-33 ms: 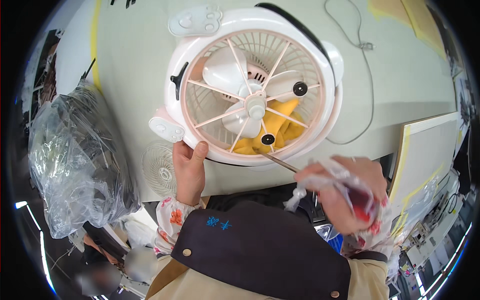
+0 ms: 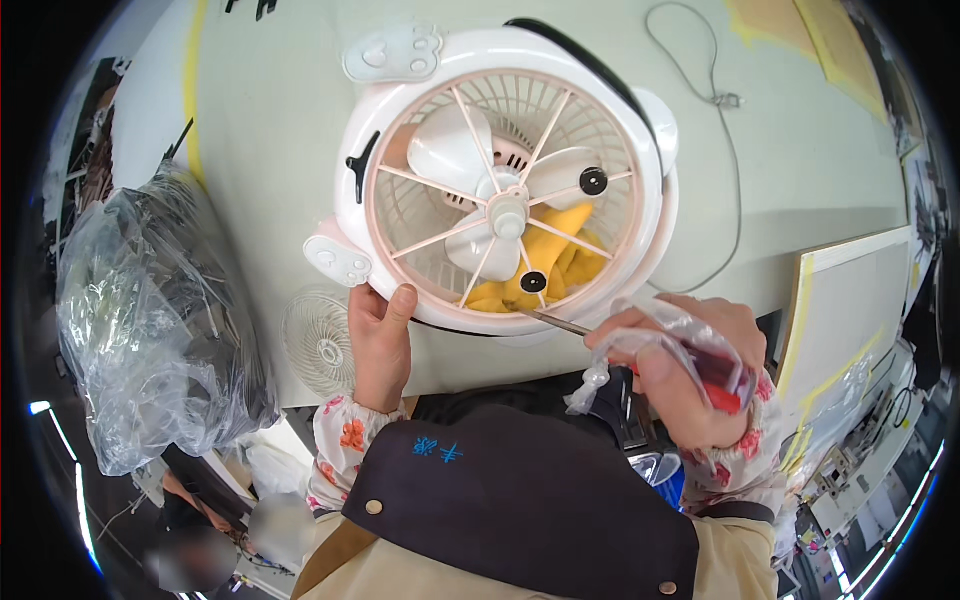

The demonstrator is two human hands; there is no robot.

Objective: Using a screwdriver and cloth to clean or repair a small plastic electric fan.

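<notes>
A white-and-pink animal-styled fan point(image 2: 350, 210) lies face up, with pink spokes, white blades and two black round parts on the spokes. Bunched yellow cloth point(image 2: 555, 240) shows inside its lower right. My left hand point(image 2: 380, 335) grips the lower-left rim beside a paw-shaped piece point(image 2: 337, 260), thumb on top. In my right hand point(image 2: 700, 370) is a red-handled screwdriver point(image 2: 560, 323), loosely wrapped in clear plastic; its shaft reaches the grille's bottom edge by the cloth, where the tip is hard to make out.
A large plastic-wrapped bundle point(image 2: 160, 320) sits left. A clear round grille point(image 2: 315, 340) lies under the fan's left side on the table point(image 2: 820, 120). A grey cable point(image 2: 738, 180) runs along the right, near a taped board point(image 2: 840, 310). A blurred person point(image 2: 195, 560) is at lower left.
My right hand has moved slightly up and left with the screwdriver. The fan has shifted very slightly in view; my left hand keeps its grip.
</notes>
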